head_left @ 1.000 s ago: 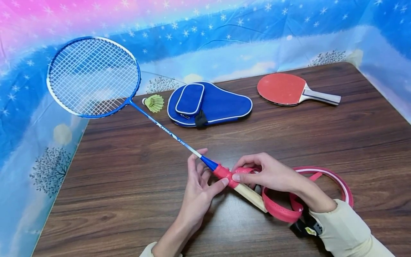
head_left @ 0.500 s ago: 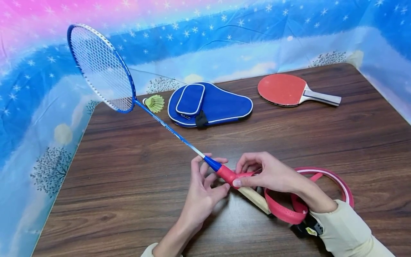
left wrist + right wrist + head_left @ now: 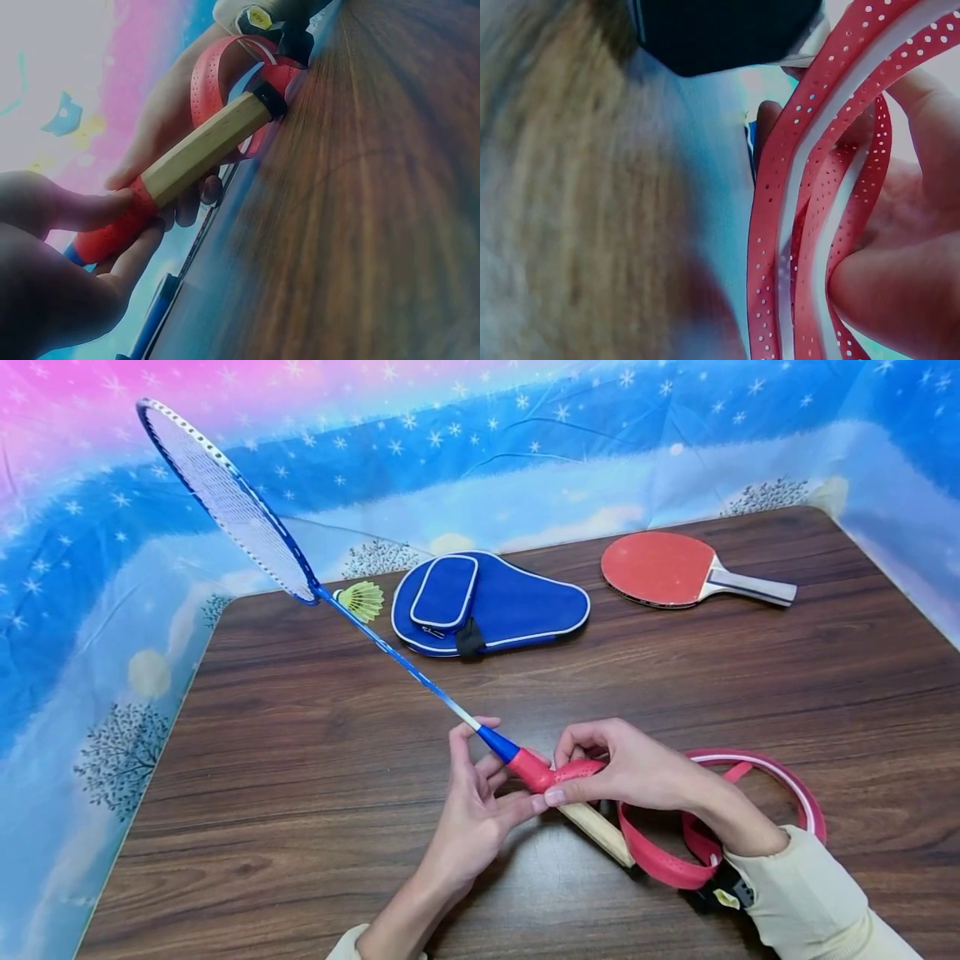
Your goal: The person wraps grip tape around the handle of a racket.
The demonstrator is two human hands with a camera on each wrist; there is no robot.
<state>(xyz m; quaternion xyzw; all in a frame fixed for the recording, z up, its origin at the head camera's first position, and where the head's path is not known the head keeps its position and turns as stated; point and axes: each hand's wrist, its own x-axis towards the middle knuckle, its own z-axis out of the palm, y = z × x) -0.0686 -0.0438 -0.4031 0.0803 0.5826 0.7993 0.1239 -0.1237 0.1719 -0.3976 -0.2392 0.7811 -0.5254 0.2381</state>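
Observation:
A blue and white badminton racket (image 3: 408,670) slants up to the left, its strung head seen nearly edge-on. Red perforated grip tape (image 3: 529,769) wraps the upper handle; below it the wooden handle (image 3: 210,148) is bare down to a black end cap. My left hand (image 3: 476,814) holds the taped part between thumb and fingers. With thumb and fingers, my right hand (image 3: 630,764) pinches the tape strip where it leaves the handle. The loose tape (image 3: 780,217), with a white stripe along its inner side, loops below the right hand.
Toward the back of the wooden table (image 3: 315,827) lie a yellow shuttlecock (image 3: 361,601), a blue paddle case (image 3: 517,602) with a small pocket, and a red table tennis paddle (image 3: 662,568). More looped tape (image 3: 798,785) rests around the right forearm. A patterned cloth (image 3: 510,452) hangs behind.
The racket has turned about its shaft, so its head went from face-on to nearly edge-on. The left hand shifted slightly right, its thumb now close to the right thumb.

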